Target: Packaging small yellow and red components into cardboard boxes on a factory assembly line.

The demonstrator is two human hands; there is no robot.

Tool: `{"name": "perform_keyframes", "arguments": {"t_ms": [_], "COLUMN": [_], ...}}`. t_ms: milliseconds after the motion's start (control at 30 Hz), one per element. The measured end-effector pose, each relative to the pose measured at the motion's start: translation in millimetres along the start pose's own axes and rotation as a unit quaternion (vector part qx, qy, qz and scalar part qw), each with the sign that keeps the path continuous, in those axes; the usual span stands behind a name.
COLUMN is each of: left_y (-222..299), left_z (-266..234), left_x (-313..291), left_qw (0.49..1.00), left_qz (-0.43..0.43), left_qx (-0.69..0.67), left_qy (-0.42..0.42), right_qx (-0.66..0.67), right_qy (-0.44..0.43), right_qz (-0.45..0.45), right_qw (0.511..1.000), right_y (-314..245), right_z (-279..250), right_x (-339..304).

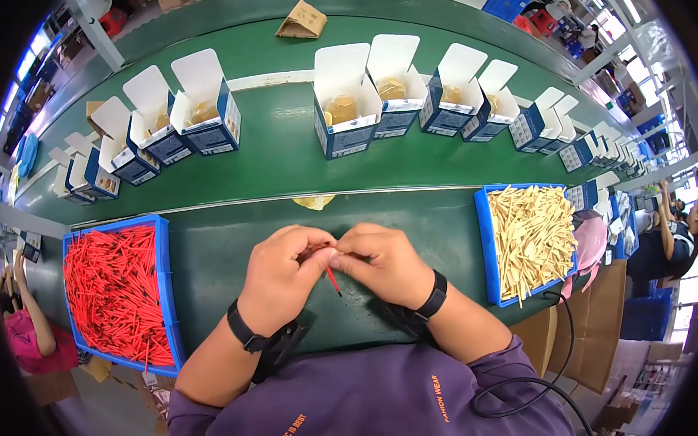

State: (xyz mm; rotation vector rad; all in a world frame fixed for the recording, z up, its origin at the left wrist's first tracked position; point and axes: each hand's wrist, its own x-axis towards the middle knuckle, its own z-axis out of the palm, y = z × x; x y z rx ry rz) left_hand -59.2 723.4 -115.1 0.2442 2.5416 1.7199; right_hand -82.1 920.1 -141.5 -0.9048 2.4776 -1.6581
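Over the near part of the green bench, my left hand (285,271) and my right hand (386,265) meet, with fingers bent and thumb tips pressed close together. A thin red stick with a dark tip (332,279) points down out of the pinch, on the side of my left thumb. Its upper end is hidden by fingers. My right fingertips are closed right beside it; what they grip is covered. To my left stands a blue tray (165,280) heaped with similar red sticks (114,287). On my right, another blue tray (486,247) holds pale flat wooden pieces (529,237).
Open blue-and-white boxes (349,140) line the far belt, several with yellowish contents. A yellowish scrap (314,202) lies beyond my hands, and a brown paper bag (301,20) farther back. A black cable (568,341) loops at my right. Other people sit at both sides.
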Motion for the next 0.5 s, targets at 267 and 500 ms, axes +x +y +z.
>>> {"name": "perform_keyframes", "arguments": {"t_ms": [267, 500], "left_y": [-5.3, -10.2], "left_z": [9.2, 7.1], "left_x": [2.4, 10.3], "left_qw": [0.994, 0.991], "left_qz": [-0.089, -0.072], "left_qx": [-0.067, 0.039], "left_qy": [-0.002, -0.110], "right_qx": [0.170, 0.274], "right_qy": [0.063, 0.077], "right_qz": [0.160, 0.182], "right_qw": [0.970, 0.941], "right_y": [10.3, 20.9], "right_z": [-2.1, -6.8], "right_x": [-3.8, -9.2]}}
